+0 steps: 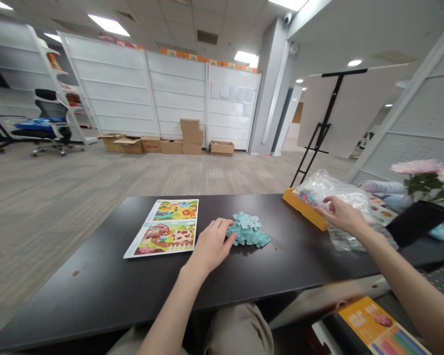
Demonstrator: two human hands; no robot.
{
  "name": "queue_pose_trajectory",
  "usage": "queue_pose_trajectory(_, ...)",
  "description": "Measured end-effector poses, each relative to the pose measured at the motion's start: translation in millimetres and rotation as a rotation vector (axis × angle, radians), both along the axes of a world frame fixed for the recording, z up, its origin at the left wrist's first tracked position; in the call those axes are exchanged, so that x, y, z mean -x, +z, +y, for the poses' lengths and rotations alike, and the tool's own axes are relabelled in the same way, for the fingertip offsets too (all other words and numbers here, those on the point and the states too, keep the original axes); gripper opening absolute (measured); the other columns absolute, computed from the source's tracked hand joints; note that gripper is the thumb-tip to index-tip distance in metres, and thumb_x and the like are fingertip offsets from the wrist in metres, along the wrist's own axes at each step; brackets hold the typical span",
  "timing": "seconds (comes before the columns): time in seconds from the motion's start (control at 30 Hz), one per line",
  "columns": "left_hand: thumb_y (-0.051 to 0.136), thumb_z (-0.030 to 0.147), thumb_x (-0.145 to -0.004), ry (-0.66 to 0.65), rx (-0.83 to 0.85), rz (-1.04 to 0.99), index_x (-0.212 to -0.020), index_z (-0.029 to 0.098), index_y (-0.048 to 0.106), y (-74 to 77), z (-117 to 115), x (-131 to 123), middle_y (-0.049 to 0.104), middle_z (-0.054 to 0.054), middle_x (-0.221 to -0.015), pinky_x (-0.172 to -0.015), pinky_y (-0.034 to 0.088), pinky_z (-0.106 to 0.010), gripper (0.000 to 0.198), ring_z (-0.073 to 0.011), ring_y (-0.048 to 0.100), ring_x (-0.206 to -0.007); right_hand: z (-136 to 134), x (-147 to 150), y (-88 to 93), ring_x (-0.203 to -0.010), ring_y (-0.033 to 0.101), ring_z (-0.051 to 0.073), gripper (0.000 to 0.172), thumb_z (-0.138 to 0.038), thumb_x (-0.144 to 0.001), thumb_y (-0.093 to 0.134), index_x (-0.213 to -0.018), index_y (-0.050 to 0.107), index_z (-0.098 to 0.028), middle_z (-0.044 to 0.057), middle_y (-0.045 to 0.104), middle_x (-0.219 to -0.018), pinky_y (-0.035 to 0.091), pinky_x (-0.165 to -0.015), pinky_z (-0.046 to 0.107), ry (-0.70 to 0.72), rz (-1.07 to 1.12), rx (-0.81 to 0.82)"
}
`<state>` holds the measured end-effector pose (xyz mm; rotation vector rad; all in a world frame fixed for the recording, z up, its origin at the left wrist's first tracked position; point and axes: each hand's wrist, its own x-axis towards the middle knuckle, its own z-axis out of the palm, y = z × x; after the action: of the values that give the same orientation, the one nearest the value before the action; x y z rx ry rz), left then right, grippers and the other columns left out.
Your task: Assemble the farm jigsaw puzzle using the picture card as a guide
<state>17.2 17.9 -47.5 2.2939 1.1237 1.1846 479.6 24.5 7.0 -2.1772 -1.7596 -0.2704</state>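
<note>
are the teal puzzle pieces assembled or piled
Piled: the teal jigsaw pieces lie heaped and overlapping on the black table, against the left hand.

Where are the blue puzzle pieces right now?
In the head view, the pile of pale blue puzzle pieces is near the middle of the black table, touching the left hand, with the colourful picture sheet further left.

1 left hand (210, 246) | 1 right hand (342, 215) | 1 counter (77, 296) | 1 printed sheet (161, 228) with 2 pictures | 1 heap of teal puzzle pieces (248, 229), too jumbled to count | 1 orange tray (303, 209) | 1 plastic bag (342, 197) | 1 black vase (418, 222) | 7 cardboard boxes (191, 136), as near as I can count | 1 office chair (46, 123) | 1 easel (327, 118)
</note>
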Motion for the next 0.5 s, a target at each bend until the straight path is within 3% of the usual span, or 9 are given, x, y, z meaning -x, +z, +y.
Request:
queue_pose_trajectory(0.1,0.059,0.035,-0.095,-0.007,-0.008,0.081,-0.117,0.027,0.065,2.2,-1,-1,0.067,-0.009,-0.116,-0.093,0.048,-0.04,0.024,-0.0286,0.063,-0.109,0,4,6.9,-0.08,0.065,0.032,0.064,-0.08,-0.081,0.046,-0.106,0.056,-0.022,0.011,0.067,-0.088,0.042,-0.066,0.037,-0.039,-0.034,-0.066)
queue_pose_trajectory(0.27,0.067,0.034,-0.09,-0.042,0.031,0.05,-0.116,0.027,0.065,3.3,0,-2,0.066,-0.009,-0.117,-0.095,0.047,-0.042,0.027,-0.0299,0.061,-0.11,3,4,18.1,-0.081,0.064,0.03,0.061,-0.079,-0.082,0.045,-0.102,0.055,-0.022,0.011,0.067,-0.089,0.042,-0.069,0.038,-0.07,-0.057,-0.079)
queue_pose_trajectory(0.37,0.069,0.035,-0.088,-0.044,0.026,0.058,-0.116,0.027,0.064,1.1,1,-4,0.066,-0.008,-0.117,-0.096,0.048,-0.042,0.03,-0.0298,0.061,-0.11,5,6,17.9,-0.079,0.063,0.028,0.059,-0.078,-0.083,0.045,-0.101,0.055,-0.023,0.01,0.066,-0.088,0.041,-0.067,0.037,-0.078,-0.061,-0.103)
queue_pose_trajectory(0.5,0.066,0.038,-0.091,-0.036,0.015,0.192,-0.122,0.025,0.059,0.8,2,-6,0.064,-0.008,-0.122,-0.098,0.049,-0.043,0.034,-0.0281,0.06,-0.113,10,25,14.2,-0.074,0.061,0.024,0.055,-0.075,-0.087,0.047,-0.098,0.057,-0.022,0.01,0.065,-0.085,0.041,-0.065,0.035,-0.013,-0.069,-0.26)
